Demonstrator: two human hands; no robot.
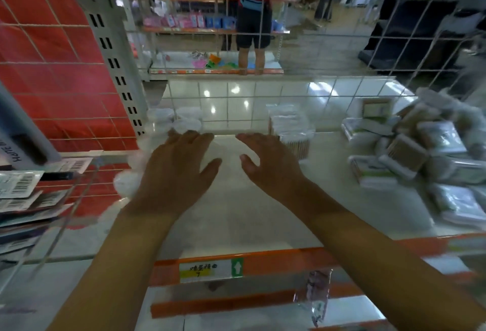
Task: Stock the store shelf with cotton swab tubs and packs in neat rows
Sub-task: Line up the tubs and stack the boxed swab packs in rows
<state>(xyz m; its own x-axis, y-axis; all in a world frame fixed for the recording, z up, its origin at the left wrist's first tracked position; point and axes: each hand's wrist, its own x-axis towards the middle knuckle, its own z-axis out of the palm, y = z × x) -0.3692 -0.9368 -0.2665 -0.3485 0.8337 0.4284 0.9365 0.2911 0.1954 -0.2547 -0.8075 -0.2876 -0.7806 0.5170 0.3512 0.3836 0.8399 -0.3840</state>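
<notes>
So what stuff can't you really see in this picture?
- Head view: the price label on the shelf's orange edge has handwriting too small to read.
- The heap of cotton swab packs is blurred and cut off by the right edge; no count possible.
- The round tubs are partly hidden behind the left hand.
- Print on the clear pack beyond the right hand is blurred.

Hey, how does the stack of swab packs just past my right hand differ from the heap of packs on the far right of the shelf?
The clear stack of wooden-stick swab packs stands squared up against the white wire back grid; the heap of green-labelled swab packs lies tumbled at all angles. The stack is small, the heap far bigger. Both rest on the white shelf.
</notes>
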